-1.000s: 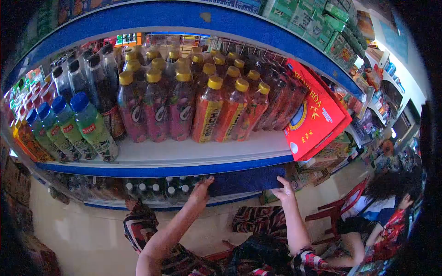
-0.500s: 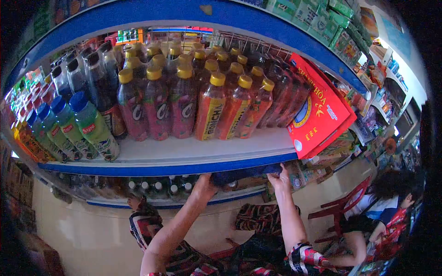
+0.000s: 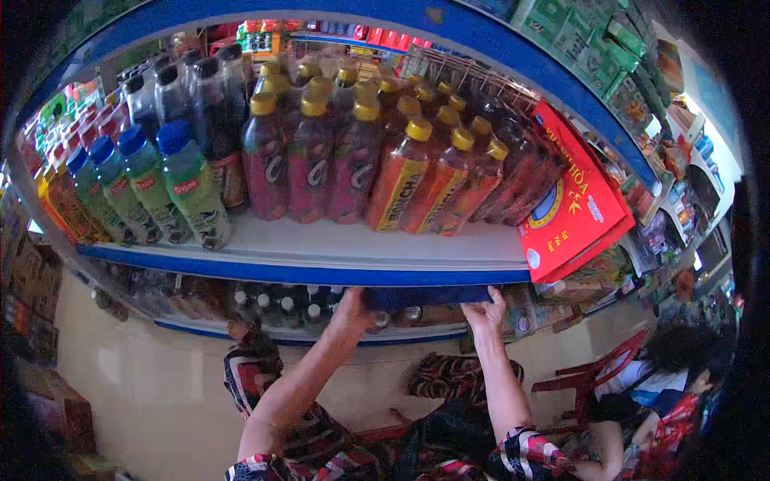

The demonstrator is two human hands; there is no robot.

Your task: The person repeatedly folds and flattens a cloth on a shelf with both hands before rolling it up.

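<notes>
Just below the front edge of the middle shelf [image 3: 321, 271], both my hands are on a dark blue flat thing [image 3: 421, 297] whose kind I cannot make out. My left hand [image 3: 350, 314] is closed at its left end, the fingertips partly hidden. At the right end, my right hand [image 3: 484, 313] pinches it with the thumb raised. Above on the shelf stand bottles with yellow caps, among them orange-labelled tea bottles [image 3: 401, 180] and purple-labelled bottles [image 3: 309, 168]. A red packet [image 3: 573, 204] leans at the shelf's right end.
Green drink bottles with blue caps [image 3: 192, 188] stand at the shelf's left. White-capped bottles [image 3: 289, 309] sit on the lower shelf. A red plastic chair [image 3: 585, 377] and a seated person [image 3: 666, 393] are at the right. Cartons [image 3: 68, 401] stand on the floor left.
The view has shifted, so the bottles and red packet appear farther right. My hands stay at the ends of the dark blue thing under the shelf edge.
</notes>
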